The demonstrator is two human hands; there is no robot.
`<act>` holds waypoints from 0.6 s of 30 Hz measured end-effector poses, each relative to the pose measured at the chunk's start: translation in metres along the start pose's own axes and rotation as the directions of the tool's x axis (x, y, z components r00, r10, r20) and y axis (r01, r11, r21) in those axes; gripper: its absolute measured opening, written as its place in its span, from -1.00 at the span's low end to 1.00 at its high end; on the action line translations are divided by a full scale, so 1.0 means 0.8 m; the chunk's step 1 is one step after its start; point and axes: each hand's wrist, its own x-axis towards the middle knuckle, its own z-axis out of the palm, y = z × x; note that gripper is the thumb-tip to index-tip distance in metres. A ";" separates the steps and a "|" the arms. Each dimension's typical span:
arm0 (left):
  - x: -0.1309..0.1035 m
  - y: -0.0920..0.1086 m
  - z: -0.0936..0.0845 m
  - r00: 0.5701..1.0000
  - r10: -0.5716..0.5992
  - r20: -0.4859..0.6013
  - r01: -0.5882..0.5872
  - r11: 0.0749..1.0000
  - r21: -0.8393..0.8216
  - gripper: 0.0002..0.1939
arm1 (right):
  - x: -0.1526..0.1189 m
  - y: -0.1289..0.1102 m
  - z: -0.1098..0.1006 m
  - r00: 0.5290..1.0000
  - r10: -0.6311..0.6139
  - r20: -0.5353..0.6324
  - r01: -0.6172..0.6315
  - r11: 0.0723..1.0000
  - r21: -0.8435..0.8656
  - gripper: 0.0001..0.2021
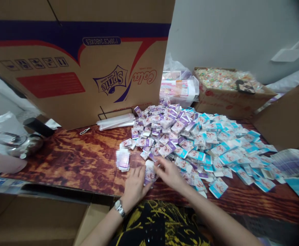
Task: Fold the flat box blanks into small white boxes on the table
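A small white-and-purple cardboard box point(149, 175) is between my hands near the table's front edge. My left hand point(136, 182), with a metal watch on the wrist, grips its left and lower side, thumb across the bottom. My right hand point(170, 173) has its fingers bent and pressed together at the box's upper right edge; the fingertips are partly hidden. Just beyond my left hand is a small stack of white-and-purple pieces point(124, 161), partly pixelated. A heap of small purple boxes point(164, 123) and blue boxes point(226, 150) spreads beyond and to the right of my hands.
A big cardboard carton point(93, 75) stands at the back left, beside flat clear plastic sleeves point(116, 122). An open carton point(223, 99) full of small wrapped pieces is at the back right. A metal pot point(26, 143) sits left; fanned flat sheets point(291, 167) lie at the right.
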 end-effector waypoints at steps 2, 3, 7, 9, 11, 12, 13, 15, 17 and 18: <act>-0.006 0.000 0.016 0.998 -0.028 0.053 0.026 0.999 0.042 -0.42 | -0.013 0.012 0.018 0.991 -0.035 0.133 0.083 0.923 -0.376 -0.67; -0.007 -0.001 0.021 0.997 -0.042 0.069 0.038 0.998 0.056 -0.42 | -0.017 0.017 0.026 0.989 -0.011 0.148 0.085 0.860 -0.504 -0.65; -0.008 -0.005 0.027 0.994 -0.051 0.092 0.045 0.997 0.066 -0.46 | -0.019 0.026 0.045 0.992 0.079 0.098 0.005 0.753 -0.658 -0.65; -0.008 -0.005 0.027 0.994 -0.045 0.096 0.039 0.997 0.065 -0.46 | -0.018 0.028 0.050 0.997 0.065 0.036 -0.030 0.791 -0.612 -0.73; -0.008 -0.003 0.026 0.995 -0.040 0.091 0.034 0.997 0.068 -0.47 | -0.017 0.028 0.053 0.998 0.043 -0.050 -0.062 0.852 -0.520 -0.84; -0.008 0.000 0.024 0.996 -0.038 0.080 0.032 0.997 0.069 -0.46 | -0.018 0.027 0.055 0.995 0.032 -0.094 -0.072 0.886 -0.459 -0.88; -0.008 0.002 0.023 0.997 -0.035 0.063 0.031 0.997 0.068 -0.45 | -0.018 0.026 0.056 0.991 0.025 -0.133 -0.076 0.917 -0.391 -0.91; -0.007 0.008 0.017 1.000 -0.027 0.012 0.026 0.997 0.069 -0.42 | -0.017 0.021 0.057 0.981 0.035 -0.193 -0.084 0.964 -0.251 -0.91; -0.004 0.013 0.011 0.999 -0.008 -0.051 0.012 0.997 0.078 -0.41 | -0.016 0.013 0.055 0.975 0.050 -0.218 -0.083 0.986 -0.147 -0.91; -0.002 0.014 0.008 0.996 0.005 -0.085 0.002 0.996 0.085 -0.41 | -0.015 0.010 0.053 0.975 0.043 -0.219 -0.071 0.990 -0.120 -0.92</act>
